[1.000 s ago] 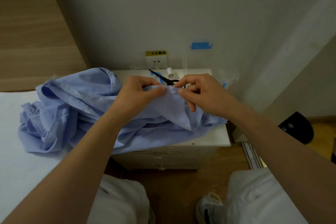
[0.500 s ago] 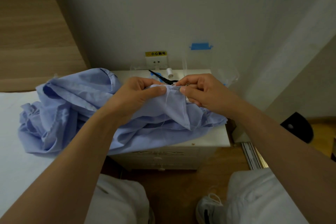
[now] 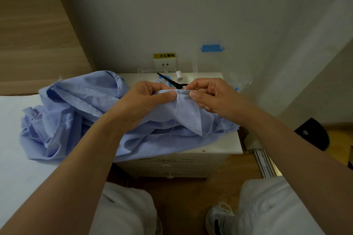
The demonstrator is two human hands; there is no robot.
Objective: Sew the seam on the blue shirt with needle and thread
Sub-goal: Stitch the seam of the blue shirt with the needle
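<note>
Left hand (image 3: 145,99) and right hand (image 3: 214,97) pinch the blue shirt (image 3: 76,105) (thread (image 3: 176,112) dangling); clear box (image 3: 195,63) holds scissors (image 3: 170,82), spool (image 3: 178,75).

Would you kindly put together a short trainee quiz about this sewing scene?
1. True or false: the black metal scissors lie on the white boxy bedside cabinet.
2. What does the left hand pinch? A) a red pincushion B) the light blue cotton shirt C) a black sock
3. Fill in: the small white thread spool stands beside the ____.
Key: 1 true; 2 B; 3 scissors.
</note>
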